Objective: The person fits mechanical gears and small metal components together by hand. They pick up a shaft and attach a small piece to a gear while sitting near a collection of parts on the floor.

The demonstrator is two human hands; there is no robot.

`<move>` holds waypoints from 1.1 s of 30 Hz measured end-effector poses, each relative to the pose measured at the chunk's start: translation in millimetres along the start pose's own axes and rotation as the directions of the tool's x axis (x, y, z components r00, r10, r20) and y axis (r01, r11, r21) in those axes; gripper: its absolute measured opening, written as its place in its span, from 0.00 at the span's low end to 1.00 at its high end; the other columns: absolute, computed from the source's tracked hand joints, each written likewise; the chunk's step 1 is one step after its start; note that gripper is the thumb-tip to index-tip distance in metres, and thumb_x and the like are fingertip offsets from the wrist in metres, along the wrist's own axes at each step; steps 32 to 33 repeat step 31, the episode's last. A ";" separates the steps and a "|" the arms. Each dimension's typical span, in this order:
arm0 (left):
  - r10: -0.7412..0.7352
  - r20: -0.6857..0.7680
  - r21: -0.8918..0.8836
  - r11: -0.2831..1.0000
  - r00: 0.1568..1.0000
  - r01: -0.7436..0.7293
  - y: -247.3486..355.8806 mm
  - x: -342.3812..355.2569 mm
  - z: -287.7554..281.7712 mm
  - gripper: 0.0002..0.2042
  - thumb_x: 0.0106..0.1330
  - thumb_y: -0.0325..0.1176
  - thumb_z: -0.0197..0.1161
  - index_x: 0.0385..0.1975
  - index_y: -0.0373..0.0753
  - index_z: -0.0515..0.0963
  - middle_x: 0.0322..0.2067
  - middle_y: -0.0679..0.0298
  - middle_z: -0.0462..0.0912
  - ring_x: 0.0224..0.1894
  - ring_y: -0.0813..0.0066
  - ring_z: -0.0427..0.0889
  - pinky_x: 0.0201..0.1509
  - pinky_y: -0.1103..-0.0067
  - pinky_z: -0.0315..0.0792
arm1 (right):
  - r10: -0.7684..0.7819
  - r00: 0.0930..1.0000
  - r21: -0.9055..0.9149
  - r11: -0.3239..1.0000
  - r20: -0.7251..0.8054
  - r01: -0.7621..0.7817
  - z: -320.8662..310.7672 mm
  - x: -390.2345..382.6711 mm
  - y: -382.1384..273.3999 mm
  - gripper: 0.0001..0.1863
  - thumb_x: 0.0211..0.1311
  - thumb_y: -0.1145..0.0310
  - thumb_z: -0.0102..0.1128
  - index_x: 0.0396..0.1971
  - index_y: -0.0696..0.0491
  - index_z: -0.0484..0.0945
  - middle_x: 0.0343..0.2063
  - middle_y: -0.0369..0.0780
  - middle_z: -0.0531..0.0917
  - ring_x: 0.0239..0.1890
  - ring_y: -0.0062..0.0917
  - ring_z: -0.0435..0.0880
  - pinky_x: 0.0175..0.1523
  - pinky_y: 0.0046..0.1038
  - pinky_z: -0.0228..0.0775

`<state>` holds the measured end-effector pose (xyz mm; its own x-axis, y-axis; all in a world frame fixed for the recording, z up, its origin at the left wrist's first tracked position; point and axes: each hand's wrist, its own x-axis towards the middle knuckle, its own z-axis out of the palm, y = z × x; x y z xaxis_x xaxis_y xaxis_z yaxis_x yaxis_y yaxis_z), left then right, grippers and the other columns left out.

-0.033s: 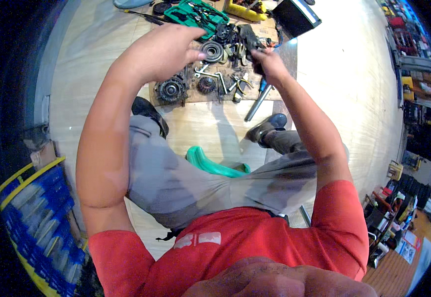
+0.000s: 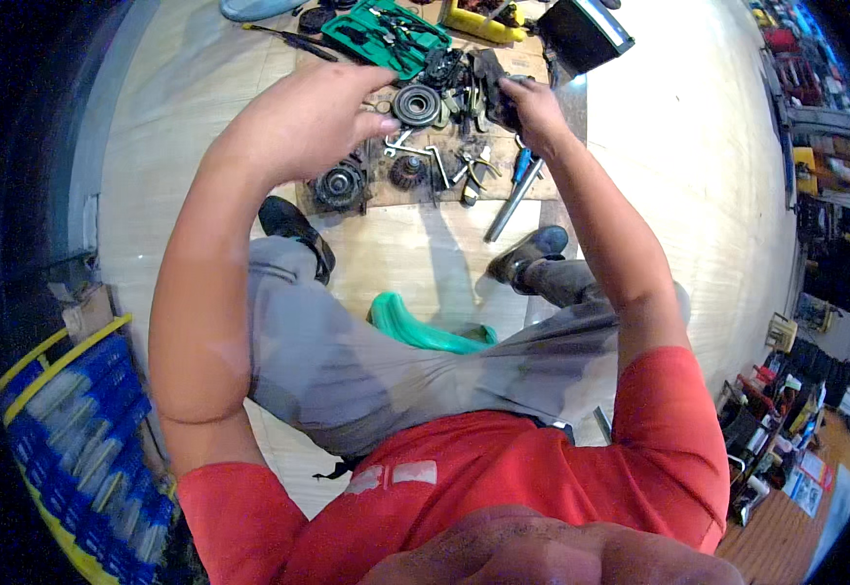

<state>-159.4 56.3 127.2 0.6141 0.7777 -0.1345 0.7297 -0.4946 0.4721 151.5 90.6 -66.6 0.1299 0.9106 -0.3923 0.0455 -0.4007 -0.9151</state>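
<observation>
My left hand [image 2: 322,117] hovers at the left of the cardboard mat, thumb and forefinger spread apart, with nothing visible in it. Close to its fingertips lies a round grooved pulley [image 2: 416,105]. On the right, the fingers of my right hand [image 2: 537,112] are closed on a dark, dirty rag-like piece [image 2: 490,80]. Between the hands sit several small dark metal parts [image 2: 459,99]. Nearer to me are a round motor housing [image 2: 339,183], partly behind my left wrist, a toothed rotor part [image 2: 407,170], a bent wrench [image 2: 434,161] and pliers [image 2: 481,168].
A green tool case [image 2: 415,60] stands open at the far side, beside a yellow tray [image 2: 483,24] and a black box [image 2: 586,37]. A blue-handled metal tool [image 2: 514,203] lies right of the mat. The green stool [image 2: 425,330] is between my legs. Blue racks [image 2: 74,419] stand at left.
My left hand has drawn slightly back and down, uncovering more of the pulley. My right hand remains beside the rag-like piece, its fingers now more clearly seen.
</observation>
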 end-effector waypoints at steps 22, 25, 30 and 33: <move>-0.139 0.195 0.011 0.990 0.971 0.139 -0.7 -10.3 -30.0 0.37 0.37 0.31 0.73 0.54 0.42 0.71 0.50 0.53 0.74 0.50 0.54 0.74 0.53 0.66 0.68 | -0.042 0.863 0.173 0.974 -0.503 0.148 73.4 334.7 22.4 0.14 0.57 0.68 0.62 0.37 0.63 0.76 0.25 0.43 0.80 0.22 0.27 0.76 0.27 0.30 0.69; -0.127 0.198 0.031 0.992 0.972 0.123 -5.1 -5.6 -31.2 0.34 0.43 0.33 0.70 0.55 0.41 0.69 0.49 0.51 0.73 0.48 0.54 0.75 0.52 0.66 0.68 | -0.060 0.830 0.028 0.995 -0.555 0.091 76.4 344.2 65.2 0.16 0.56 0.66 0.62 0.38 0.64 0.76 0.29 0.44 0.81 0.28 0.29 0.78 0.33 0.30 0.70; -0.153 0.182 0.068 0.987 0.971 0.143 -0.3 -4.4 -32.7 0.31 0.49 0.35 0.67 0.56 0.40 0.68 0.49 0.49 0.73 0.47 0.54 0.74 0.52 0.65 0.67 | 0.016 0.964 0.117 0.993 -0.267 0.016 121.5 169.6 141.5 0.20 0.56 0.67 0.57 0.47 0.62 0.76 0.44 0.46 0.81 0.49 0.32 0.78 0.56 0.32 0.66; -0.123 0.175 0.073 0.991 0.977 0.112 2.1 -2.6 -31.9 0.31 0.50 0.35 0.67 0.57 0.40 0.68 0.49 0.49 0.73 0.48 0.53 0.74 0.52 0.65 0.67 | 0.013 0.958 0.114 0.993 -0.288 0.021 110.9 161.6 137.4 0.20 0.56 0.67 0.57 0.47 0.62 0.76 0.44 0.46 0.81 0.49 0.32 0.78 0.56 0.32 0.66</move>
